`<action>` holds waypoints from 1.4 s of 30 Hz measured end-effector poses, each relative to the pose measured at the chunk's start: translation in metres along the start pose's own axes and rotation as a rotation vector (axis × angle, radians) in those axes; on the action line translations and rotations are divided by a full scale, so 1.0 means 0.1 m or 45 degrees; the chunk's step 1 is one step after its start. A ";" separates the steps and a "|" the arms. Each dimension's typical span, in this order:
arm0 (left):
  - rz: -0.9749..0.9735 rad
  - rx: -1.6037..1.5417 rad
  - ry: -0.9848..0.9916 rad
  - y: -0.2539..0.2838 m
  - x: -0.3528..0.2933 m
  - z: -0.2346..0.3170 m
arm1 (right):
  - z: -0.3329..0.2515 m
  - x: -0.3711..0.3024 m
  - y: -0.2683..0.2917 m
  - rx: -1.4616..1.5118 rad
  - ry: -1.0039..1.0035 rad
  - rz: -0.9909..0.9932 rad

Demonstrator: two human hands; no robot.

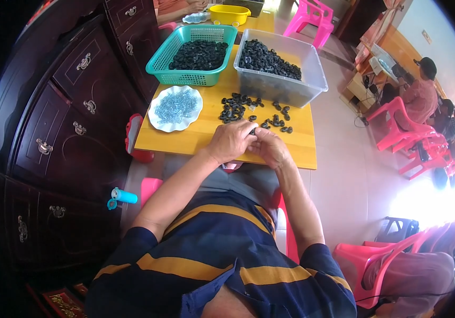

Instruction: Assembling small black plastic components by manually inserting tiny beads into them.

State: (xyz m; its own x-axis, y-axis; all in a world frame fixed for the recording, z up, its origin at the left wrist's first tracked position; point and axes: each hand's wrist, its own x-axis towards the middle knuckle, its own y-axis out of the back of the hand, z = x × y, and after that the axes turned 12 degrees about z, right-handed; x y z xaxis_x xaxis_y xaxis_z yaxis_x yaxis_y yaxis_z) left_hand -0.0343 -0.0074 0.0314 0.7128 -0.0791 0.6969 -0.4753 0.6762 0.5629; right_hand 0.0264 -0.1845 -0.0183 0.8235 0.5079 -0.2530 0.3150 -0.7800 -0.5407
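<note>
My left hand (pixel 230 141) and my right hand (pixel 271 148) meet over the near edge of the yellow table (pixel 190 139). Pinched between their fingertips is a small black part (pixel 253 131), mostly covered by the fingers. Just beyond lie loose small black parts (pixel 233 108), rounded and some ring-like, with a few more to the right. To the left of my hands stands a white scalloped plate (pixel 157 120) holding many small clear bluish pieces (pixel 176 106). Behind it is a green perforated basket (pixel 195 79) of black parts, beside a clear plastic bin (pixel 275 94) with more.
Dark wooden drawers (pixel 60 143) line the left side. A blue bottle (pixel 125 196) is low beside them. Farther off is a yellow basin (pixel 228 15) near another person's hands. Pink chairs (pixel 397 124) with seated people are at the right.
</note>
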 end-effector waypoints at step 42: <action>0.087 -0.004 -0.002 0.00 -0.03 -0.13 | -0.02 0.01 -0.05 -0.217 0.065 0.023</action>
State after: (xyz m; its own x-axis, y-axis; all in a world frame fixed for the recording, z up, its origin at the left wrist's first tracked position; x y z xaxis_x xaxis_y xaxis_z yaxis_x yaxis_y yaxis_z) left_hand -0.0301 0.0024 0.0240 0.6779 -0.0341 0.7344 -0.5211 0.6823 0.5127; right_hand 0.0261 -0.1807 -0.0145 0.8514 0.4773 -0.2177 0.3718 -0.8418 -0.3914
